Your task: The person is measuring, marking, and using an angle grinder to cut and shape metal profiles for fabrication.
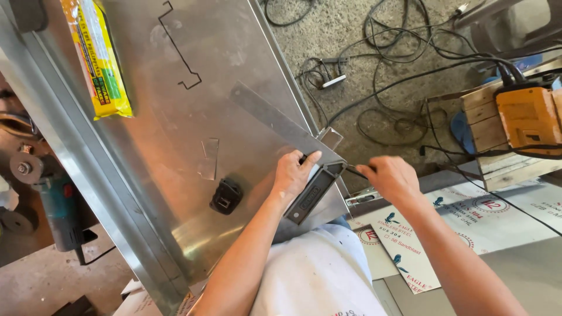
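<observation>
A large shiny steel sheet (193,117) lies tilted across a bench, with a black outline drawn near its top. My left hand (294,172) presses a dark grey try square (313,190) against the sheet's right edge, its long flat blade (266,114) running up and left over the metal. My right hand (391,177) hovers just right of that edge, its fingers closed on a thin dark marking tool (354,171) whose tip touches the square's upper end.
A small black tape measure (226,196) rests on the sheet. A yellow packet (98,55) sits at the top left. An angle grinder (55,202) lies on the left. Tangled cables (398,76) cover the concrete floor. A yellow tool (530,120) sits on wood, right.
</observation>
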